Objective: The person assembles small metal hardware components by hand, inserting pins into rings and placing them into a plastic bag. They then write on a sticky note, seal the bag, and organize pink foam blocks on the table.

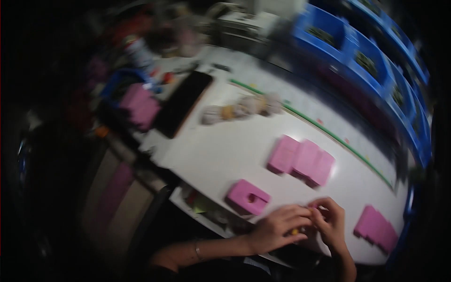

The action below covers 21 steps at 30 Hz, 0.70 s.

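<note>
My left hand [284, 226] and my right hand [331, 220] meet at the front edge of the white table, fingertips close together. The right thumb and forefinger pinch something tiny that blur hides. Curled inward, the left fingers reach the same spot, and a small yellow piece [295, 231] shows under them. Just left of my hands lies a pink block [238, 192] with a dark recess in its top. Beyond them, several pink blocks [307, 160] sit side by side. Another row of pink blocks [376, 229] is to the right.
Blue bins [371, 63] with small dark contents line the back right. A green strip [329, 130] runs along the table's rear. Bundled greyish coils [242, 109], a black flat tray-like slab [184, 103] and a blue bin [115, 82] beside pink blocks [141, 105] stand farther left. An open drawer [206, 207] is below.
</note>
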Each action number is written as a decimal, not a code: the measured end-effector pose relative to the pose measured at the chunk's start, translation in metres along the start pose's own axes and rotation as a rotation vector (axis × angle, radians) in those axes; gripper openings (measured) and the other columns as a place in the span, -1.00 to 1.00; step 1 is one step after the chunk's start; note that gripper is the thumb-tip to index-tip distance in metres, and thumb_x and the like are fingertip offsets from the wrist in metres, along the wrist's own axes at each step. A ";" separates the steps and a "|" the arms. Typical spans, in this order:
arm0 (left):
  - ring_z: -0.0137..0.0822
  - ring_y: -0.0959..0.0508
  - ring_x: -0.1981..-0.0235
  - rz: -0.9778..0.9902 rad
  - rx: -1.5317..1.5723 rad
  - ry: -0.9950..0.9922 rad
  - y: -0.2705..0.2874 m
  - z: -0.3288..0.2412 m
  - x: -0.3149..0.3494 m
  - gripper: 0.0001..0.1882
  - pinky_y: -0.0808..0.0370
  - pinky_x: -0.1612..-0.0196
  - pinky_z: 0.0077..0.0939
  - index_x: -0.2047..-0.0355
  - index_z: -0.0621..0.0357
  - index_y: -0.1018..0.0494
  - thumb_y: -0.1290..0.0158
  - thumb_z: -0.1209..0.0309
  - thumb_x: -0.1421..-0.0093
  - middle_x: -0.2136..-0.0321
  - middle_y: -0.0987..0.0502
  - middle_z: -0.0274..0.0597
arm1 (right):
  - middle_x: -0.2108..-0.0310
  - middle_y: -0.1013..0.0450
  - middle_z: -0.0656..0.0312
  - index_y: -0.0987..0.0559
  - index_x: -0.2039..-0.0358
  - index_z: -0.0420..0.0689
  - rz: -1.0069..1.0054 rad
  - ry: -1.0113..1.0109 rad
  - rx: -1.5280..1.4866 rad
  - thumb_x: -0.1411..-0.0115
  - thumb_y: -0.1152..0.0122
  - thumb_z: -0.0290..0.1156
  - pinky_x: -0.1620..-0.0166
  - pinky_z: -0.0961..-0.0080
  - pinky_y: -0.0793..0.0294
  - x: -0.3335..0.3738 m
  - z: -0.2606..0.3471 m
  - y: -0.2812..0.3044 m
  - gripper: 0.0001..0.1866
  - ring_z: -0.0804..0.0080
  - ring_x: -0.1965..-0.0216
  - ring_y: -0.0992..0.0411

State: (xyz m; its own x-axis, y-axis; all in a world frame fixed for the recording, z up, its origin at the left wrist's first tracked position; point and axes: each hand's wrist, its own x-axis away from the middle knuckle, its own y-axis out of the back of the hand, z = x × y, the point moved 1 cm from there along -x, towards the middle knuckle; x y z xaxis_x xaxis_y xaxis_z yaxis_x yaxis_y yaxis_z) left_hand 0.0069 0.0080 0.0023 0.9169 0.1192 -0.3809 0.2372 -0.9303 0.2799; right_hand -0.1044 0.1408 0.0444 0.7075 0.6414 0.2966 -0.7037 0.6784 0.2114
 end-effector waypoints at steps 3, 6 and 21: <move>-0.10 -0.41 0.01 -0.020 0.033 -0.047 -0.018 0.013 0.006 -0.50 -0.35 -0.06 -0.29 -0.04 0.15 -0.37 -0.15 0.30 -0.08 0.02 -0.42 -0.11 | 0.42 -0.44 0.26 -0.45 0.38 -0.29 -0.009 0.016 0.054 -0.13 -0.09 -0.56 0.33 0.67 -0.42 -0.003 -0.009 0.010 -0.94 0.62 0.44 -0.38; -0.09 -0.41 0.09 0.016 0.219 0.006 -0.019 0.005 -0.004 -0.63 -0.34 0.00 -0.27 0.17 0.20 -0.41 -0.16 0.43 0.04 0.20 -0.45 -0.12 | 0.23 -0.47 0.07 -0.46 0.14 -0.27 0.136 -0.033 0.197 -0.15 -0.10 -0.41 0.19 0.47 -0.43 -0.003 -0.032 0.044 -0.71 0.35 0.27 -0.44; -0.07 -0.41 0.24 0.048 0.116 0.058 -0.014 0.009 -0.001 -0.20 -0.38 0.09 -0.29 -0.28 0.05 -0.05 -0.15 0.41 -0.04 0.10 -0.39 -0.04 | -0.07 -0.30 -0.05 -0.34 -0.09 -0.18 0.293 1.099 1.102 0.01 -0.10 -0.51 -0.17 0.16 -0.18 -0.212 0.079 -0.109 -0.44 -0.05 -0.12 -0.21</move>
State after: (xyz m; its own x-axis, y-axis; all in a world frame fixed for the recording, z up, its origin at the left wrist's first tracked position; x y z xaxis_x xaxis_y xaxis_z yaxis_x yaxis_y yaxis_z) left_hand -0.0004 0.0174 -0.0089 0.9441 0.0903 -0.3170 0.1569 -0.9689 0.1913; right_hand -0.1833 -0.0974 0.0316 -0.0991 0.9656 -0.2405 -0.1734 0.2213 0.9597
